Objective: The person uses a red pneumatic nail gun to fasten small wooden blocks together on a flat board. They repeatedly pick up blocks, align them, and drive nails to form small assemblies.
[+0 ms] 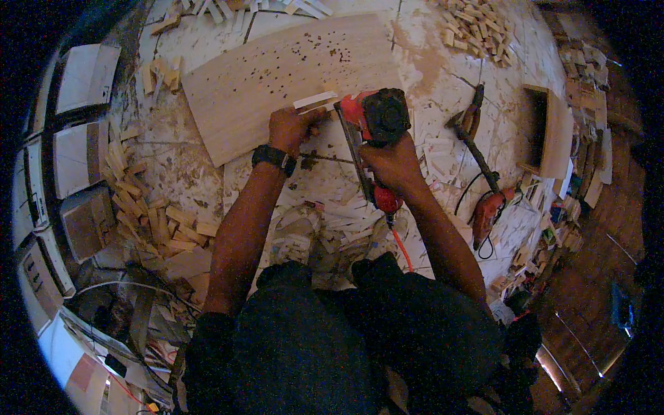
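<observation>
My right hand [394, 168] is closed round the handle of a red and black nail gun [387, 114]. An orange-red hose runs down from the red end of its grip. The gun's nose rests near small pale wood strips [315, 101], which my left hand [290, 128] pinches at one end. A dark watch sits on my left wrist. Under the strips and beyond them lies a wide wooden board [242, 124], its far part dotted with small dark specks. The gun hides the strips' right ends.
Wood blocks are heaped at the far right [477, 28] and to the left [155, 221]. A corded orange power tool with a long dark shaft [488, 207] lies on the right, near an open wooden box [546, 131]. Pale boxy panels [83, 159] line the left side.
</observation>
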